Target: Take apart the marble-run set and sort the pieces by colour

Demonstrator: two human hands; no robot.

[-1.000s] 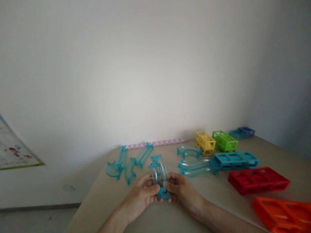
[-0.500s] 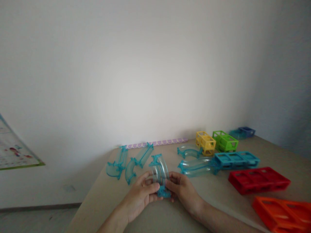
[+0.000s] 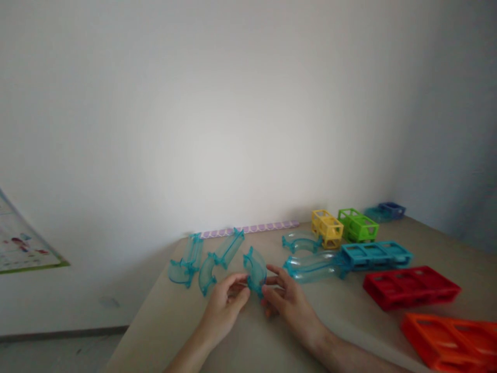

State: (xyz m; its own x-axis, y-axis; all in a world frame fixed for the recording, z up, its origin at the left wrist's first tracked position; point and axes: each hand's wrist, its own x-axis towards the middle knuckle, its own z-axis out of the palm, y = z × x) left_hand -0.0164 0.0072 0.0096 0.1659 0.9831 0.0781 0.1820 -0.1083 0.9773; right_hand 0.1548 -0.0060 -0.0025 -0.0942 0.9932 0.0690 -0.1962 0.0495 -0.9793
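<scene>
Curved translucent teal plastic track piece (image 3: 256, 269), short half-pipe bend with a flanged connector end showing at its top. Sits low in frame, just left of centre, tilted up on end above the beige tabletop (image 3: 240, 342), lower end hidden behind fingers. Pinched from both sides: left hand (image 3: 225, 305) fingertips on its left edge, right hand (image 3: 287, 303) fingertips on its right edge.

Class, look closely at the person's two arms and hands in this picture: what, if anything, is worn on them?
Nothing that shows. The left hand and right hand are bare, with no gloves, and no rings can be made out in the dim light. Both forearms are bare as far as the bottom edge of the picture: no sleeves, watch or wristband in view.
</scene>
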